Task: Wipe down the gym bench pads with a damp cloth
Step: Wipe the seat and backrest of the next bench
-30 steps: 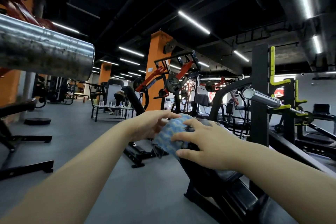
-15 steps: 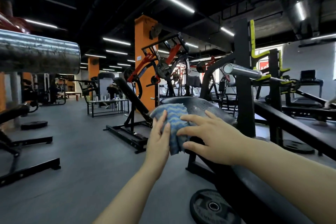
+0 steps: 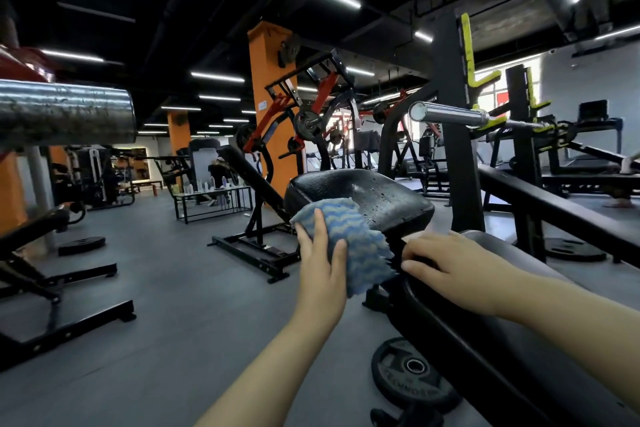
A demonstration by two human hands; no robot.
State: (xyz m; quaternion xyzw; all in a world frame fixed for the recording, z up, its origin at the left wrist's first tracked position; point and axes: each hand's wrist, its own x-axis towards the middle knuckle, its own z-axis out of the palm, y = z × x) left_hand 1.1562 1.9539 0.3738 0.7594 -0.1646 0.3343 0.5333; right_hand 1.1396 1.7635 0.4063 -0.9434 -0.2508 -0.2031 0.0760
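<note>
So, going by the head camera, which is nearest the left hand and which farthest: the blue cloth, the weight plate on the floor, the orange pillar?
1. Blue cloth: under the left hand, at the pad's side.
2. Weight plate: on the floor, below and to the right.
3. Orange pillar: far behind, across the gym.

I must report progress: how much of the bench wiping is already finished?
Done: the seat pad top shows wet droplets. In hand: the left hand presses the blue cloth on its side, while the right hand rests on the long pad. Left: that long pad shows no wetness.
</note>
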